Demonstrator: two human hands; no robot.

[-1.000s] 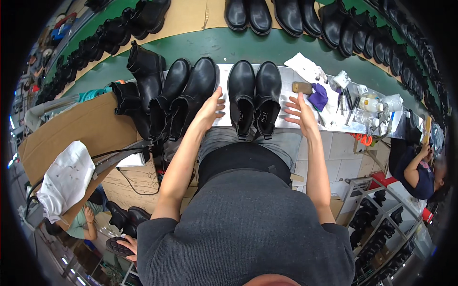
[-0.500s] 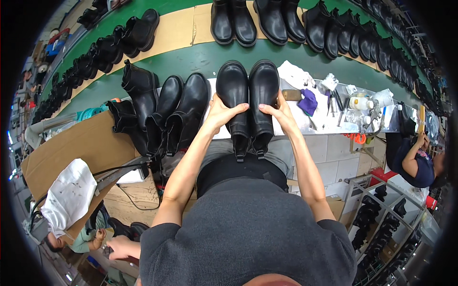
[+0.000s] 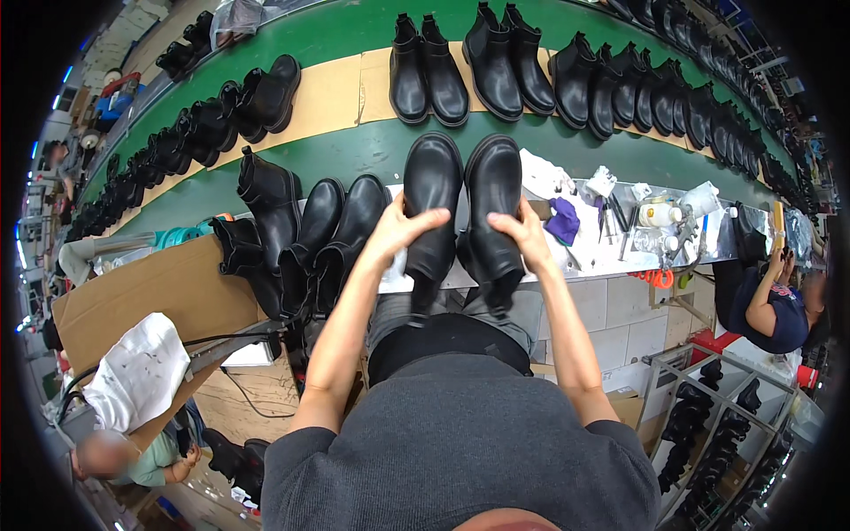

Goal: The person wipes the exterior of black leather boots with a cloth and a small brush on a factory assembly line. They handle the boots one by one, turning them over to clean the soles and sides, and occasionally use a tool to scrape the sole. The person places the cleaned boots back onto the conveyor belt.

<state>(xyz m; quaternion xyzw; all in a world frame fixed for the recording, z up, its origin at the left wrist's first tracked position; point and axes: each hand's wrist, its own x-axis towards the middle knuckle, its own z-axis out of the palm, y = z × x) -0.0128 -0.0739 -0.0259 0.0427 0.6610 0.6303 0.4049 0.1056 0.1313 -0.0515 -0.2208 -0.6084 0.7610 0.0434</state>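
Observation:
My left hand is wrapped round a black ankle boot, its thumb across the instep. A second black ankle boot is gripped by my right hand, thumb on top and fingers round the outer side. Both toes point away from me, and a narrow gap parts the toes. The shafts come down toward my lap, slightly blurred. Both boots are held above the white-covered bench edge. Just left of my left hand several more black boots lie or stand together.
Beyond the bench, a green conveyor carries rows of black boots on cardboard strips. Right of my hands lie a purple cloth, brushes and bottles. A cardboard sheet stands at left. Co-workers sit at lower left and far right.
The boots have shifted slightly nearer me, and their shafts have swung apart. The view has tilted, showing more of the conveyor. At lower left, a reaching hand is gone from sight.

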